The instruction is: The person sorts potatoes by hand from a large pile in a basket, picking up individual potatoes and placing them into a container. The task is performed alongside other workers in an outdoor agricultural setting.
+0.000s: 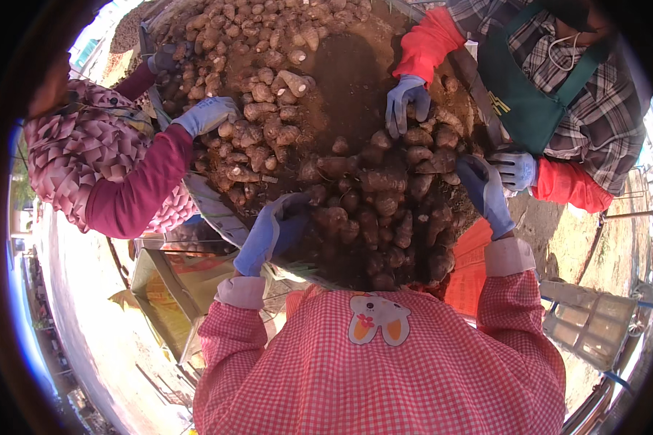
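Note:
A heap of brown, soil-covered taro corms point(383, 182) lies on the table before me. My left hand point(272, 231), in a blue-grey work glove, rests at the heap's near left edge. Its fingers curve toward the corms, and I see nothing held in it. On the right side, my right hand point(485, 190), gloved alike, reaches to the heap's edge with its fingertips beside the corms. Whether it grips one cannot be made out. Paler corms with white cut ends point(291, 81) are spread farther left and back.
At left, a co-worker's gloved hand point(207, 115) touches the corms; at right, another co-worker's gloved hand point(407, 103) reaches over them. A crate-like container point(163, 293) stands below left, an orange-red sack point(468, 272) below right. A wheeled cart point(590, 321) stands at far right.

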{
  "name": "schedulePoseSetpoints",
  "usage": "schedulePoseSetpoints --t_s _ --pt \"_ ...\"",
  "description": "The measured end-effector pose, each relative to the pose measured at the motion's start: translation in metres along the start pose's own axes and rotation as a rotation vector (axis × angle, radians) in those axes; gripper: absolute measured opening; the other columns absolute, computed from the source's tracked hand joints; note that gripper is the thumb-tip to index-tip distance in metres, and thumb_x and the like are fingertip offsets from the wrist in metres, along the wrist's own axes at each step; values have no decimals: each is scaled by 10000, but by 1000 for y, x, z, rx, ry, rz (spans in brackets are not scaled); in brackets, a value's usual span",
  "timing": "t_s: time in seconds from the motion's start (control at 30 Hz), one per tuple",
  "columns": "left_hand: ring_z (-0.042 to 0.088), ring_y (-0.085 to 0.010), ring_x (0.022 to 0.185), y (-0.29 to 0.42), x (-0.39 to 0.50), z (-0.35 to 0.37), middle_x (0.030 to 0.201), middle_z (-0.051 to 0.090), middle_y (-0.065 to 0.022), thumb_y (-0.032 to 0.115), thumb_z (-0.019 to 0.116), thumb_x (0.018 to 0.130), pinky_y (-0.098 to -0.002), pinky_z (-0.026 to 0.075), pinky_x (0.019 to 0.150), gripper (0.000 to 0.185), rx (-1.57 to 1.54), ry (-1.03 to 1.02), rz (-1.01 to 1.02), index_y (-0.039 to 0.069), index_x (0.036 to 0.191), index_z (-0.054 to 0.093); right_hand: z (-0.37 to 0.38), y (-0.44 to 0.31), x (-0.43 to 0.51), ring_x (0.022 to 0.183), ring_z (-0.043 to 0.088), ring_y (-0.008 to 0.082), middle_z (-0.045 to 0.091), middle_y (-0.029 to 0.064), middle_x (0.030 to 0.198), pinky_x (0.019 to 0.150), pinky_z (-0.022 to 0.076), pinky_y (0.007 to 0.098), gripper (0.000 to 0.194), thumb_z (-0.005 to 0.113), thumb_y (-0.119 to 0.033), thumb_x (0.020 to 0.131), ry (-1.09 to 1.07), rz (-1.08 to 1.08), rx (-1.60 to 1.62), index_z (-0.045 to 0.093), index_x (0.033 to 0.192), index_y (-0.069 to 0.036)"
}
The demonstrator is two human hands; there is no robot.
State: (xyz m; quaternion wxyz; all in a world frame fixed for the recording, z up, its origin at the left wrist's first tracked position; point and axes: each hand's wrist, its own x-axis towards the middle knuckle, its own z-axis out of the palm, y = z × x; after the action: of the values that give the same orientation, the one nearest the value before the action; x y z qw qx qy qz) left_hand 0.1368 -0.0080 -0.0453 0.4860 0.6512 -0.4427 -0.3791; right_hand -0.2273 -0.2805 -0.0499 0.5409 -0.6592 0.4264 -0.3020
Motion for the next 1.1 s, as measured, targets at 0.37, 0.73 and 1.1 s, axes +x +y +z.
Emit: schedulePoseSetpoints --t_s 0.37,0.73,1.1 --pt "593 -92 724 73 -10 66 833 655 -13 129 635 997 -250 473 612 260 -219 8 -303 -17 1209 668 110 -51 -50 1155 650 432 601 260 1334 975 529 488 619 708 -335 919 -59 -374 -922 521 1464 -110" --pt "633 -149 731 67 -26 81 929 651 -29 70 603 976 -299 509 669 280 232 208 632 -14 1241 636 134 -66 -7 1029 670 443 648 259 1185 886 548 497 616 749 -456 891 -156 -229 -846 583 1333 -59" --pt "725 -328 881 71 -38 131 1018 717 -170 369 812 832 -399 571 771 593 318 321 98 34 1279 612 146 -52 -60 1027 633 137 683 116 1121 915 525 287 463 749 -171 944 -139 39 634 569 1310 49"
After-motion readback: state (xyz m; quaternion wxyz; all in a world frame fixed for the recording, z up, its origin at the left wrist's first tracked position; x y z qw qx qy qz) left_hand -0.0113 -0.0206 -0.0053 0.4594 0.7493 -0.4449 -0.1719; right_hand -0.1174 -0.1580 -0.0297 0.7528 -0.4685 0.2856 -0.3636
